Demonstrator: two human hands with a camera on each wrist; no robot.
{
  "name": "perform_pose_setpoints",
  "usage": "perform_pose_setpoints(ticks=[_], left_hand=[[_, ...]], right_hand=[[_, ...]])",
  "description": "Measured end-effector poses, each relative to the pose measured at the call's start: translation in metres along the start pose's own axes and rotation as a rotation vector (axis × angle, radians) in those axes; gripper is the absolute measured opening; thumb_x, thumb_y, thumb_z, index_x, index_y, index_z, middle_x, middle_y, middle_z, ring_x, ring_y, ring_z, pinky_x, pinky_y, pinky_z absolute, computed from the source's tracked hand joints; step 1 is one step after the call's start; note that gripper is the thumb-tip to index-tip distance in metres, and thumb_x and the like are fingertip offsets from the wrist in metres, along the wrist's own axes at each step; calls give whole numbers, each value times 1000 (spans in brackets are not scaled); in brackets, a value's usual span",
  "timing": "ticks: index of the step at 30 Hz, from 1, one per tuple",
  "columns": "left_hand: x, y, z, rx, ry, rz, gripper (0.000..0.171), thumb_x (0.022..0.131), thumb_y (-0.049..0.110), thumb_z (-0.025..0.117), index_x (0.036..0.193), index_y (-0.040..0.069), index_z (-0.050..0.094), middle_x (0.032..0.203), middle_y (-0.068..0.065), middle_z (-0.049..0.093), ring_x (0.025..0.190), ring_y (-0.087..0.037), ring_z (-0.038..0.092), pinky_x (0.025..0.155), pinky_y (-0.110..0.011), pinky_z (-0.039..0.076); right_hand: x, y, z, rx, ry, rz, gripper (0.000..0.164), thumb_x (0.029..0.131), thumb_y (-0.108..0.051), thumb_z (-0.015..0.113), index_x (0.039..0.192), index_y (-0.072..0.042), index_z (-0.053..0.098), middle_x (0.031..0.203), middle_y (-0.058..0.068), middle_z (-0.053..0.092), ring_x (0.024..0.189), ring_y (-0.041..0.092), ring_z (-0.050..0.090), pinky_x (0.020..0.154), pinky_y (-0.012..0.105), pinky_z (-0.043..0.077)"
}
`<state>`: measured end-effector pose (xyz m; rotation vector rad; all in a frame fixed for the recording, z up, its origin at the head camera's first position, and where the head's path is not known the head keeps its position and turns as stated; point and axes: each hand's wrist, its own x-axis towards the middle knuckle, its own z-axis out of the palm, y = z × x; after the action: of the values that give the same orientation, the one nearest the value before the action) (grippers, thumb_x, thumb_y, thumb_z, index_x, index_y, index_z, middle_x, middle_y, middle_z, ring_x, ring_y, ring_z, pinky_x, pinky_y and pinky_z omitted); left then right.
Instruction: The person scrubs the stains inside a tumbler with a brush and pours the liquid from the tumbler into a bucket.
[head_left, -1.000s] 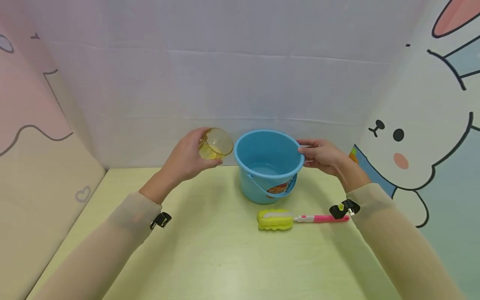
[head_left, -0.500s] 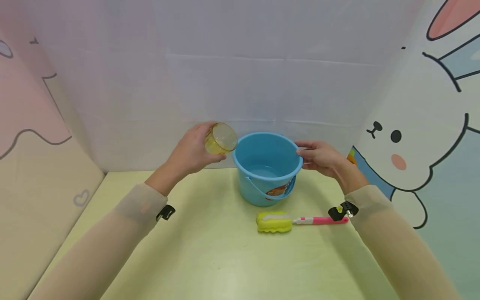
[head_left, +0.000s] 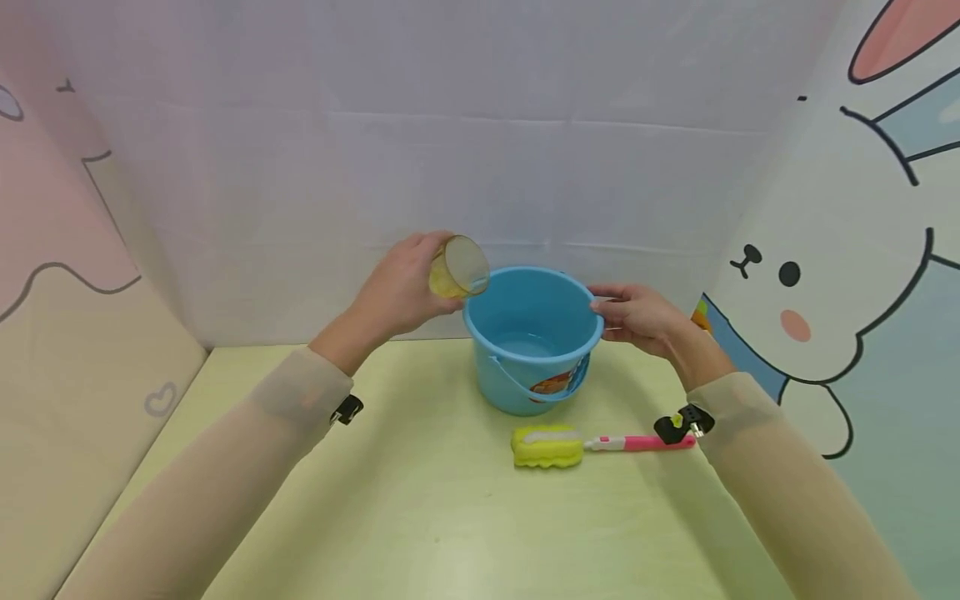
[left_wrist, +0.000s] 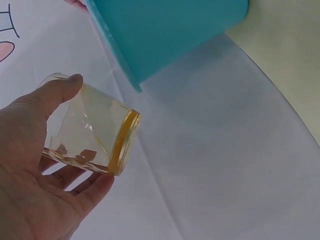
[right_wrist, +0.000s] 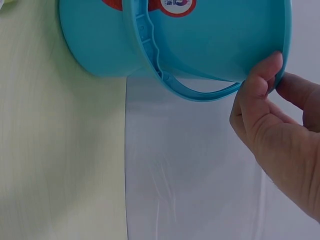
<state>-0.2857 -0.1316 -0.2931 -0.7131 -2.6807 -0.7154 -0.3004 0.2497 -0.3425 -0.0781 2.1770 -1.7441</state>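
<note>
My left hand [head_left: 408,287] holds a clear amber cup [head_left: 460,267] up beside the bucket, its mouth tipped toward the bucket's left rim. Thumb and fingers wrap the cup's sides in the left wrist view, where the cup [left_wrist: 92,127] shows a darker yellow band. A blue bucket [head_left: 510,383] stands upright on the table, with a little clear liquid visible at its bottom. My right hand [head_left: 637,317] pinches its right rim; the right wrist view shows the thumb and fingers on either side of that rim, near the end of the hanging handle [right_wrist: 192,95].
A sponge brush with a yellow-green head [head_left: 547,447] and a pink handle [head_left: 651,443] lies on the pale table [head_left: 420,517] in front of the bucket. Behind the bucket rises a white cloth wall [head_left: 525,167]; printed cartoon panels stand at both sides.
The left hand has moved right and slightly up with the cup, bringing it to the bucket's left rim and tilting it further. The right hand keeps its grip on the rim.
</note>
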Motion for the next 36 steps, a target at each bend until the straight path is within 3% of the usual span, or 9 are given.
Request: perform_pose_setpoints(ticks=[11,15,23,36], left_hand=[[8,3,2,109,-31,-6,92,81,29,95,157,13,45,141,-16,56,124,-37,51,97,-53,54],[10,3,2,140,-29,6,93,81,28,95,158,13,44,142,-16,55,125,-37,50,97,-52,55],[16,8,5,189,-26,35,93,83,26,95,158,13,43,146,-15,54,131,-38,47,96,-53,57],[18,13,7,253,-33,67,93,85,26,93,161,12,41,146,-15,54,135,-37,46,103,-50,54]], right_hand=[[3,3,4,25,-6,-16,55,112,-17,56,162,-1,39,128,16,66,99,21,72,87,33,61],[5,3,5,17,-15,-21,56,113,-18,55,163,-1,36,129,16,66,99,20,72,91,36,61],[5,1,4,10,-18,-22,57,113,-18,54,164,-2,34,139,22,60,102,20,72,87,31,61],[6,0,4,5,-16,-21,57,113,-18,55,164,-1,34,136,21,61,100,20,71,90,33,61]])
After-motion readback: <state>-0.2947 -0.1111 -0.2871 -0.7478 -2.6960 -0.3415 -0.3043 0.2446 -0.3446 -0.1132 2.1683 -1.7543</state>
